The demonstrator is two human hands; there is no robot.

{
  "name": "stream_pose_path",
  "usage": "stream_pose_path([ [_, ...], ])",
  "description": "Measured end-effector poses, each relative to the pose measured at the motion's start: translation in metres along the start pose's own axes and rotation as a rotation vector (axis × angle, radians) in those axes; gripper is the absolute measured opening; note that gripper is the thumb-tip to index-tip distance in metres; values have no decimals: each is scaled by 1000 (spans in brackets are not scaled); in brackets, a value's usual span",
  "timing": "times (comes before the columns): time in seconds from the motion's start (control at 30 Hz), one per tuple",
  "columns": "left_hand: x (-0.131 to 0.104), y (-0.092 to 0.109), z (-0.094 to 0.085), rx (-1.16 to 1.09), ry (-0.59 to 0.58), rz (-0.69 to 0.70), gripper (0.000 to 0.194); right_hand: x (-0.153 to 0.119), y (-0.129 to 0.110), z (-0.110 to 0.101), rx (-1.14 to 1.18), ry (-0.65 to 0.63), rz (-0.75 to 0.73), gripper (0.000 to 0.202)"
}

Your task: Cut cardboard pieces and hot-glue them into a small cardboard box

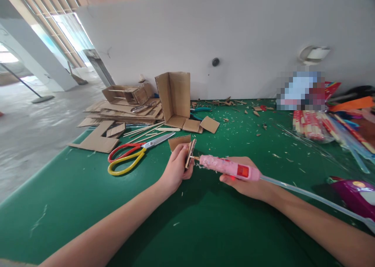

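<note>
Fingers closed, my left hand (177, 167) grips a small cardboard piece (191, 151), its cut edge turned to the right. A cardboard flap (179, 141) shows just behind these fingers; whether it belongs to the same piece I cannot tell. My right hand (244, 183) is wrapped round a pink glue gun (224, 168) with a red switch and a clear glue stick (307, 194) trailing from its back. The gun's metal nozzle meets the edge of the held cardboard, or is very close to it. Scissors (140, 153) with red and yellow handles lie left of my left hand.
An upright folded cardboard structure (179, 95) stands behind my hands on the green table (140, 228). Cardboard sheets (123, 112) and thin wooden sticks (143, 132) lie to the left. Wrapped chopsticks (310, 126) and a purple object (356, 196) are on the right. A grey wall (249, 36) rises behind.
</note>
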State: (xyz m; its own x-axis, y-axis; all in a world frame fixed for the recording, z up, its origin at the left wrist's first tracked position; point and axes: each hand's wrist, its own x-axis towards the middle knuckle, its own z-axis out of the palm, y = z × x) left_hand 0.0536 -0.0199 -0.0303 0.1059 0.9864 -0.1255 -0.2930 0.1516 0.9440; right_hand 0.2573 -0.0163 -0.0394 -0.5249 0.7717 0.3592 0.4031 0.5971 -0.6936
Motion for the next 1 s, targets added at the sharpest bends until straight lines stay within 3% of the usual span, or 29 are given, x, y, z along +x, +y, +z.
stream_pose_path([
  [0.23,-1,1,-1,-8,-34,11,22,1,-6,0,222,77,225,29],
  [0.6,-1,1,1,11,-30,0,25,-3,-1,0,197,102,206,31],
  [0.87,-1,1,1,-1,-25,-18,20,-1,0,0,39,11,44,38],
  [1.0,0,1,1,12,-43,-2,22,-2,0,0,85,45,109,37],
])
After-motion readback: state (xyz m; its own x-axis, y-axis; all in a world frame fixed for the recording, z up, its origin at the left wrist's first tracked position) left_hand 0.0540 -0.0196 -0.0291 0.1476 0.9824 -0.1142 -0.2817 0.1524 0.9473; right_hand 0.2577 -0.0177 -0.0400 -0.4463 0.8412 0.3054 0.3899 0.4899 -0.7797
